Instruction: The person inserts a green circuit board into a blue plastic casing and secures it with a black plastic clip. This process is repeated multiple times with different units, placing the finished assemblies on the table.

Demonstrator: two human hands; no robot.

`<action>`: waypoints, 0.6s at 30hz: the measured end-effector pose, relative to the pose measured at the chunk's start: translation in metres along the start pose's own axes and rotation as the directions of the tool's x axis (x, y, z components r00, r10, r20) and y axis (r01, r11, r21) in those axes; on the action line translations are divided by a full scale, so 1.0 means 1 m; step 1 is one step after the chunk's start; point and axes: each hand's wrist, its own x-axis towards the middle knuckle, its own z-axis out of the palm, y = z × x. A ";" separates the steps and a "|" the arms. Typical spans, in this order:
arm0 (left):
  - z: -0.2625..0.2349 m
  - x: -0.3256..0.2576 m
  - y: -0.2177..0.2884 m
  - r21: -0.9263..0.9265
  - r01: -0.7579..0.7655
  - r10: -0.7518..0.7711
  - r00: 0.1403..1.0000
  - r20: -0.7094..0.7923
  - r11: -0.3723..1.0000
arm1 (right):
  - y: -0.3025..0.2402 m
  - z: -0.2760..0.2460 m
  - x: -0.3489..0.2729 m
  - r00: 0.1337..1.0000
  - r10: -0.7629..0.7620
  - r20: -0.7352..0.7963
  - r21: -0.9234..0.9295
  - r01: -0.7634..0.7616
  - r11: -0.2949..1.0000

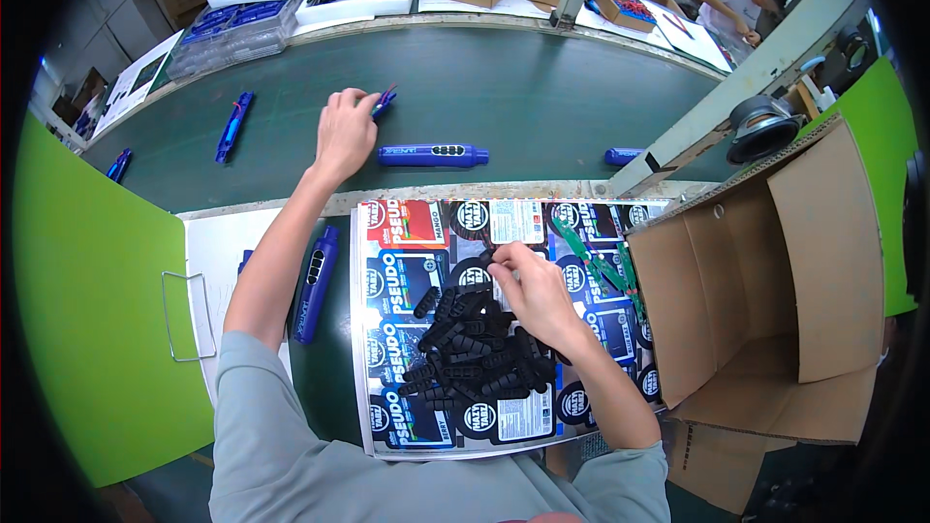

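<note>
My left hand (346,131) reaches out over the green belt, its fingers closed on a blue tube-shaped casing (385,101) with thin wires showing at its end. Just in front of that hand, another blue casing (433,155) with black oval inserts lies lengthwise on the belt. Above the printed sheet, my right hand (535,292) pinches a small black piece (487,258), partly hidden by the fingers. Beneath it spreads a heap of black ribbed plastic pieces (470,353). The printed sheet (407,271) lies on the bench before me.
Further blue casings lie on the belt (542,77) and one stands by the sheet's left edge (316,286). Green tweezer-like tools (605,266) rest at the sheet's upper right. An open cardboard box (756,281) is on the right. A metal post (736,102) crosses the belt; a person (731,5) sits beyond.
</note>
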 end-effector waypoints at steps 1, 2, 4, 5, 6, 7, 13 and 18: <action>-0.005 0.002 0.017 -0.045 -0.072 0.071 0.997 -0.018 0.996 | 0.001 -0.003 -0.002 0.998 0.046 -0.040 0.063 -0.043 0.997; -0.010 0.000 0.036 -0.093 -0.139 0.142 0.989 0.029 0.986 | 0.002 -0.006 -0.005 0.992 0.094 -0.079 0.127 -0.084 0.988; -0.009 -0.005 0.059 -0.241 -0.149 0.194 0.965 0.175 0.959 | 0.004 -0.014 -0.009 0.981 0.125 -0.146 0.195 -0.095 0.976; -0.009 -0.009 0.069 -0.293 -0.141 0.213 0.949 0.231 0.946 | 0.003 -0.019 -0.010 0.974 0.166 -0.156 0.234 -0.127 0.964; -0.011 -0.011 0.077 -0.287 -0.148 0.229 0.934 0.274 0.947 | 0.010 -0.021 -0.012 0.974 0.149 -0.173 0.246 -0.104 0.964; -0.007 -0.010 0.079 -0.259 -0.144 0.218 0.933 0.285 0.955 | 0.018 -0.024 -0.015 0.972 0.137 -0.191 0.256 -0.085 0.963; 0.001 -0.014 0.084 -0.292 -0.058 0.114 0.977 0.179 0.955 | 0.021 -0.040 -0.028 0.927 0.269 -0.262 0.578 -0.072 0.813; -0.007 -0.034 0.160 -0.841 0.263 -0.026 0.958 0.285 0.473 | 0.025 -0.054 -0.036 0.932 0.274 -0.236 0.637 -0.064 0.768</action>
